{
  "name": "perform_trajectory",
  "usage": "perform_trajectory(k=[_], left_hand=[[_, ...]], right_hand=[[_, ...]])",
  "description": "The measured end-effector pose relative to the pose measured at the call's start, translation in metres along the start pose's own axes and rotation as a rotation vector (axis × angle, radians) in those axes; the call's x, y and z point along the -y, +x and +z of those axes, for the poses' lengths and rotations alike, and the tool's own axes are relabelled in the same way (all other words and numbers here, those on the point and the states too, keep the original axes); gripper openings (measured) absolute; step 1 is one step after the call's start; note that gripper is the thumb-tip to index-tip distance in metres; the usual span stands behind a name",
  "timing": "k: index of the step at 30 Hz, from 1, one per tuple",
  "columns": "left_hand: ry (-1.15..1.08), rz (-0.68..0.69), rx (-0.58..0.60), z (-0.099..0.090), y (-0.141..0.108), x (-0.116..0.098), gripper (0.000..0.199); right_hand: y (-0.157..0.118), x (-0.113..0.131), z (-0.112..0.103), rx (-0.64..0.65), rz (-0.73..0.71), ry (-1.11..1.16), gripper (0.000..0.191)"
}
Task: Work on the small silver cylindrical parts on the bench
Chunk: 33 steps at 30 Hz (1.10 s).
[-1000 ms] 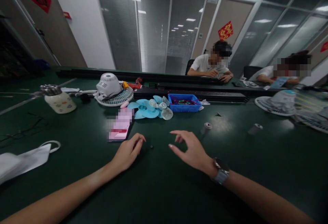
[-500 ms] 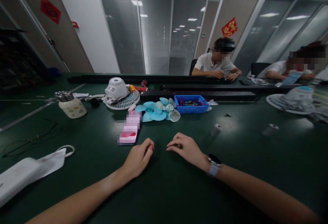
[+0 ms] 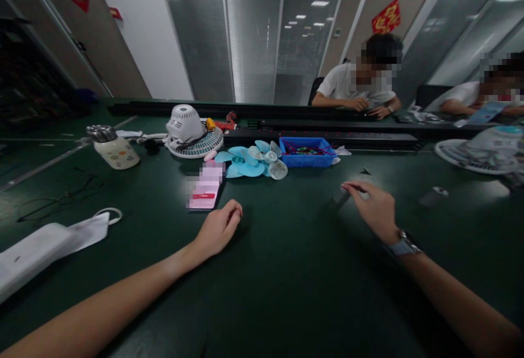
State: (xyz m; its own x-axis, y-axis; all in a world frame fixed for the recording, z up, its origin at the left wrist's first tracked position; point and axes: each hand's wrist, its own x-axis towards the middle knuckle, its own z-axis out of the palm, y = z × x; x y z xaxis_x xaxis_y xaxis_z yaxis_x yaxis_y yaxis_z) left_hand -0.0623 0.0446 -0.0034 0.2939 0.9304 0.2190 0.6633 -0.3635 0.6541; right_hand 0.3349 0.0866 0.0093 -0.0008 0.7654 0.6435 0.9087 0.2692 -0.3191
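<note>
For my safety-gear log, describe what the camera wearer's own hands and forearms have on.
The left hand is ungloved, with no sleeve visible along its forearm. The right hand is ungloved too, its visible forearm sleeveless, with a grey-strapped wristwatch around its wrist.

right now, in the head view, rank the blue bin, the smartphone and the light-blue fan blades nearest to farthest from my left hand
From your left hand:
1. smartphone: just beyond the hand, slightly left
2. light-blue fan blades: farther back, right of the phone
3. blue bin: right of the blades, farthest of the three
</note>
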Motion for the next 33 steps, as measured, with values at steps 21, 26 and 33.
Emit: perform_trajectory(k=[21,26,33], left_hand=[[0.056,0.022,0.022,0.0,0.0,-0.001,0.024],[0.054,0.033,0.026,0.0,0.0,-0.003,0.025],[0.049,0.039,0.02,-0.001,-0.003,-0.005,0.029]], right_hand=[[0.001,0.0,-0.002,0.068,0.105,0.041,0.037],[-0.005,-0.001,0.008,0.085,0.183,0.075,0.042],[-0.009,-0.008,0.012,0.194,0.327,0.295,0.05]])
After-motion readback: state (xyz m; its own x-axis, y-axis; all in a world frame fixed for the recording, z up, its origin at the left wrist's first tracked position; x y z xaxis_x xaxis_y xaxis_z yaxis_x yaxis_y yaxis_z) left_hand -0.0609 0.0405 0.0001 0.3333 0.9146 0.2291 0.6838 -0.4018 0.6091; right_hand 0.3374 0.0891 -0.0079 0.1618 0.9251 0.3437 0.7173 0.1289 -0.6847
